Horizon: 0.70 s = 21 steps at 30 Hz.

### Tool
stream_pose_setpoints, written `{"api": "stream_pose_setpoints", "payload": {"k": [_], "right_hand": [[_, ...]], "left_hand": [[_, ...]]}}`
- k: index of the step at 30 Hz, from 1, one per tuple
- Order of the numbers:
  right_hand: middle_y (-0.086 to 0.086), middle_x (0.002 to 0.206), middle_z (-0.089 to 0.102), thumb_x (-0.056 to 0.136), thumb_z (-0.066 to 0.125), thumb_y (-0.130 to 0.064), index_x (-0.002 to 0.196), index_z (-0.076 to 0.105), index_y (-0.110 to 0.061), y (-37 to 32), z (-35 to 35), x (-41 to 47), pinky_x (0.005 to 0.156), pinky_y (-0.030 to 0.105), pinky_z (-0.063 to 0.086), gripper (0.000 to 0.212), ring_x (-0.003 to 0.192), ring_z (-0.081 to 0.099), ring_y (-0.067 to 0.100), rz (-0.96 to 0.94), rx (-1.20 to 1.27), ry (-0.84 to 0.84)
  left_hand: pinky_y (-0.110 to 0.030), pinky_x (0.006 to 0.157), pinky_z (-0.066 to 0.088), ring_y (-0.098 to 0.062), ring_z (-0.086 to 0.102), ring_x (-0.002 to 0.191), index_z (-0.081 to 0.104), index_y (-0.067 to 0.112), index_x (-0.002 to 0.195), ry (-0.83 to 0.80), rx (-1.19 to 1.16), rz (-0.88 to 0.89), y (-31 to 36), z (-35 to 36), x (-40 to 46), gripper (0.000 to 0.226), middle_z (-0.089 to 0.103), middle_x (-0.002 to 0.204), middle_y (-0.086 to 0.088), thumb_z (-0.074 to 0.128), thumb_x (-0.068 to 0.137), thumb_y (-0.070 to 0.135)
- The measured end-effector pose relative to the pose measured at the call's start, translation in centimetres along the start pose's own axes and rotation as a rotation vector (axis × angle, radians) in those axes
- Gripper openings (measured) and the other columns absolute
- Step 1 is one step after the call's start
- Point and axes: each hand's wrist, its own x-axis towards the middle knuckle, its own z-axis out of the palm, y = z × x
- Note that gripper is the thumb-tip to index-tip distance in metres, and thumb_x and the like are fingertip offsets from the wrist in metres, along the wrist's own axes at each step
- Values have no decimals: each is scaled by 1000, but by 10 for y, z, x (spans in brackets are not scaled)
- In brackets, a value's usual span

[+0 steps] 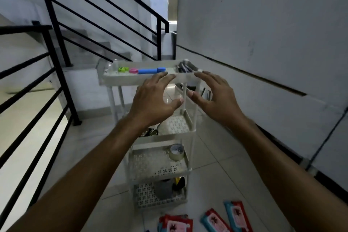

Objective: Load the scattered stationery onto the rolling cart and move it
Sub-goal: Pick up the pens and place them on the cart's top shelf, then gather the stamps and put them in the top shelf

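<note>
A white rolling cart (120, 79) with several perforated shelves stands on the tiled floor in front of me. Its top tray holds a green sharpener (122, 69), a pink eraser (133, 70), a blue marker (150, 70) and dark pens (183, 68) at the right end. A roll of clear tape (177, 152) lies on a lower shelf, with dark items on the bottom shelf (163, 188). My left hand (152, 98) and my right hand (212, 96) hover open just in front of the top tray's near rim, fingers spread, holding nothing.
Red and teal packets (216, 218) lie on the floor by my feet. A black stair railing (56, 47) runs along the left, with steps behind it. A white wall (263, 34) closes the right side. A narrow passage opens behind the cart.
</note>
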Motion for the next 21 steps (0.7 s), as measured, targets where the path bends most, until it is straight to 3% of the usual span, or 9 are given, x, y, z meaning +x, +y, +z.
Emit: {"api": "stream_pose_setpoints", "payload": {"k": [6, 9, 13, 18, 21], "right_hand": [[-10, 152, 35, 85, 56, -65, 144, 35, -41, 0, 38, -99, 112, 50, 31, 68, 140, 29, 13, 29, 20, -56], [-11, 154, 31, 85, 58, -62, 146, 32, -42, 21, 71, -143, 112, 41, 24, 69, 141, 23, 9, 55, 24, -164], [-12, 156, 28, 83, 57, -65, 146, 29, -44, 59, 132, -211, 111, 39, 27, 72, 141, 24, 8, 87, 3, -274], [-12, 154, 34, 82, 56, -67, 145, 31, -42, 93, 180, -311, 112, 49, 33, 72, 140, 31, 11, 153, 38, -365], [-12, 153, 34, 81, 54, -69, 145, 30, -44, 108, 192, -372, 113, 44, 30, 73, 139, 31, 11, 208, 17, -455]], "left_hand": [[-43, 110, 30, -15, 33, 137, 40, 31, 144, 46, 0, 38, -29, 20, -93, 74, 39, 149, 6, 58, 79, 61], [-38, 109, 30, -13, 33, 136, 41, 31, 143, -16, -15, 33, -51, 56, -135, 74, 40, 147, 8, 58, 77, 60], [-29, 106, 26, -12, 35, 134, 44, 29, 142, -103, -21, 18, -91, 123, -206, 71, 43, 146, 6, 59, 78, 55], [-31, 104, 30, -13, 39, 131, 45, 26, 141, -232, -87, -58, -116, 184, -302, 71, 46, 143, 4, 57, 79, 57], [-37, 104, 34, -16, 40, 131, 45, 24, 142, -329, -51, -33, -121, 210, -354, 74, 47, 143, 2, 53, 78, 61]]}}
